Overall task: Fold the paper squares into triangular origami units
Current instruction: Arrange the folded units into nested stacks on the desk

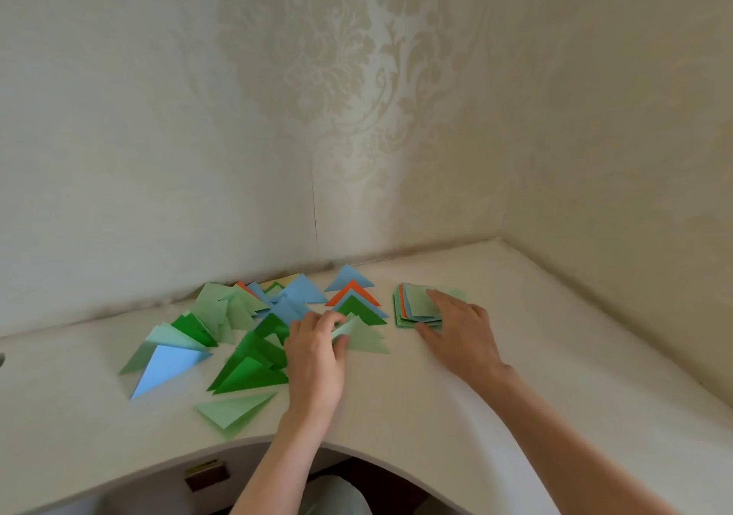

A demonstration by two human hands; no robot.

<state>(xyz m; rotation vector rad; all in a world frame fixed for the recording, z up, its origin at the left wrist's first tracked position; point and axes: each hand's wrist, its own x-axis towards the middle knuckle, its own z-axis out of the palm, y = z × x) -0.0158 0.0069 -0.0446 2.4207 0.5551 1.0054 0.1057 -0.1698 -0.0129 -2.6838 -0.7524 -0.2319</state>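
The left fingers (337, 318) are curled and narrow, pinching the near corner of a pale green triangle (367, 338) that lies on the desk (396, 407). The left hand (315, 356) comes in from 6 o'clock, knuckles up, its heel over the edge of a dark green triangle (248, 371). The right fingers (440, 300) are straight and spread a little, lying flat on the stack (416, 308) of unfolded squares (pale green on top, with orange and blue edges showing at its left side). The right hand (460, 328) reaches in from 5 o'clock, and its thumb (426, 332) rests on the desk at the stack's near edge.

The stack sits at 3 o'clock of the pinched triangle, just beside it. At 12 o'clock of that triangle, a short row of folded pieces overlaps toward the wall (317, 118): a blue triangle (349, 278) farthest back, then an orange triangle (351, 292), then another dark green one. The rest of the folded pieces spread from 9 to 11 o'clock of the left hand, a loose heap of pale green, dark green and blue. A large blue piece (164, 366) lies at the heap's 8 o'clock end, and a lone pale green piece (234, 409) lies nearest the desk's curved front edge.
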